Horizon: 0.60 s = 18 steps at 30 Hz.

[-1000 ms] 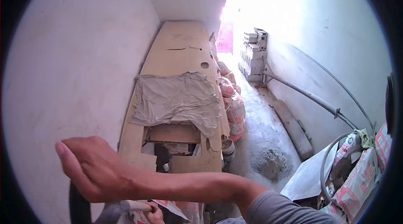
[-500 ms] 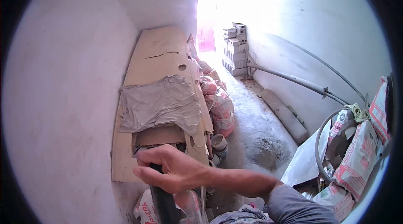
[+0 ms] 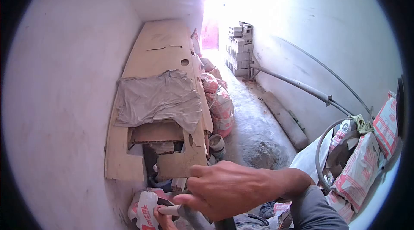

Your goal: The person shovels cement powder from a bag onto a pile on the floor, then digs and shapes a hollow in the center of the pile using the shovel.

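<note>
My right hand (image 3: pixel 235 187) reaches in from the lower right, fingers curled round a dark bar (image 3: pixel 225 224) that runs down out of the frame. Just left of it, a pale grey rod-like piece (image 3: pixel 170 209) joins a thicker grey part (image 3: pixel 194 217). At the bottom edge my left hand (image 3: pixel 166 220), partly cut off, closes round the pale end of that piece. Whether the bar and the grey piece are one tool I cannot tell. Beside the left hand lies a white sack with red print (image 3: pixel 147 212).
A worn tan door panel (image 3: pixel 161 53) with a cut-out leans at the left wall, a grey cloth (image 3: pixel 159 100) over it. Filled sacks (image 3: pixel 221 107) and a bucket (image 3: pixel 217 146) stand alongside. Concrete blocks (image 3: pixel 239 53), a pipe (image 3: pixel 297 84) and more sacks (image 3: pixel 358 161) line the right.
My right hand has moved right and slightly down, still gripping the dark bar. My left hand and the pale grey piece have come into view at the bottom. The camera view has shifted slightly.
</note>
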Tool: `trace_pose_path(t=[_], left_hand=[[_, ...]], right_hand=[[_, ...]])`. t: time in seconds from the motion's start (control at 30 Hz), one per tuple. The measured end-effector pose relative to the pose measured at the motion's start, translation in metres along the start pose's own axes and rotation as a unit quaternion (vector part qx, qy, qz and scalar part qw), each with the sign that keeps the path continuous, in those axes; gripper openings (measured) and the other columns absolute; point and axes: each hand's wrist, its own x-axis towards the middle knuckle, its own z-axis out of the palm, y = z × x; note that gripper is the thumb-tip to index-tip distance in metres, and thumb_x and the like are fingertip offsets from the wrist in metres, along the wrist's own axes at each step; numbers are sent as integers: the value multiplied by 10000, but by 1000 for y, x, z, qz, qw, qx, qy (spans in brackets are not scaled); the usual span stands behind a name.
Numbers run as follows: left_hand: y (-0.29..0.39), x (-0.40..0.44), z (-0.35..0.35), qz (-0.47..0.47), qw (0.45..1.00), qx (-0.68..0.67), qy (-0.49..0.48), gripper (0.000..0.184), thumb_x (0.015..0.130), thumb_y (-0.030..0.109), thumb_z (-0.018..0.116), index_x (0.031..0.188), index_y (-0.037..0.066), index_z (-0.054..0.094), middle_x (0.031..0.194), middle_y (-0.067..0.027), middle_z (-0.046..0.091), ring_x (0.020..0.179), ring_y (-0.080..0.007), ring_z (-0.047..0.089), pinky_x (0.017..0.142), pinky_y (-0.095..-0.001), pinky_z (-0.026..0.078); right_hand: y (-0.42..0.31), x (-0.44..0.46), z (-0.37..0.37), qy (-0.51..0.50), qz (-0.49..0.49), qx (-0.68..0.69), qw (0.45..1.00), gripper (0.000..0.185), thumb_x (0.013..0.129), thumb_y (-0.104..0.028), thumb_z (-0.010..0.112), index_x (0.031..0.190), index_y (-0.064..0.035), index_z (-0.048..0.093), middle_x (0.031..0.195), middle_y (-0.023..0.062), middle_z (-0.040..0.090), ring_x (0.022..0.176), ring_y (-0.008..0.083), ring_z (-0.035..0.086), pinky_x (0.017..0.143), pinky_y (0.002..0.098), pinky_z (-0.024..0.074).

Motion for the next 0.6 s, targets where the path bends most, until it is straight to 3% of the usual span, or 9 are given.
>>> trace_pose_path(t=[0.1, 0.13, 0.23, 0.27, 0.5, 0.6], left_hand=[[1, 0, 0, 1, 1000, 19, -2, 57, 837, 107, 557, 789, 87, 533, 707, -39, 522, 624, -144, 545, 559, -267, 512], [1, 1, 0, 0, 1000, 28, -2, 61, 838, 108, 555, 786, 89, 530, 706, -37, 521, 621, -142, 544, 556, -266, 511], [-3, 7, -5, -3, 999, 39, -3, 72, 841, 111, 551, 777, 93, 523, 702, -31, 519, 612, -137, 541, 550, -261, 507], [-5, 9, -7, -4, 999, 42, -2, 76, 842, 112, 550, 774, 94, 520, 700, -29, 519, 609, -135, 541, 547, -260, 506], [-12, 13, -24, 0, 999, 52, -10, 103, 849, 119, 540, 754, 104, 502, 691, -16, 515, 589, -123, 534, 532, -250, 497], [-15, 7, -33, 15, 998, 50, -32, 115, 852, 122, 536, 746, 109, 495, 687, -11, 513, 580, -118, 531, 525, -245, 493]], right_hand=[[16, -12, 5, 38, -49, 24, 998, 482, 962, -313, 410, 754, 86, 583, 750, 241, 570, 634, 351, 602, 563, 412, 492], [22, -19, 8, 18, -81, -62, 995, 402, 955, -300, 459, 937, 92, 549, 808, 213, 590, 679, 313, 630, 575, 379, 511], [19, -36, 12, 82, 32, 59, 994, 292, 900, -264, 521, 809, 13, 545, 797, 182, 533, 711, 377, 557, 596, 416, 466], [25, -42, 27, 139, 28, 48, 989, 227, 863, -162, 573, 733, 5, 490, 732, 184, 466, 676, 387, 512, 578, 424, 427], [40, -58, 52, 198, 78, 82, 974, 135, 844, -78, 578, 775, 6, 498, 792, 168, 489, 670, 339, 498, 592, 401, 429], [35, -60, 63, 300, 144, 154, 930, 126, 864, -94, 566, 829, 21, 530, 831, 148, 504, 641, 269, 511, 581, 362, 444]])
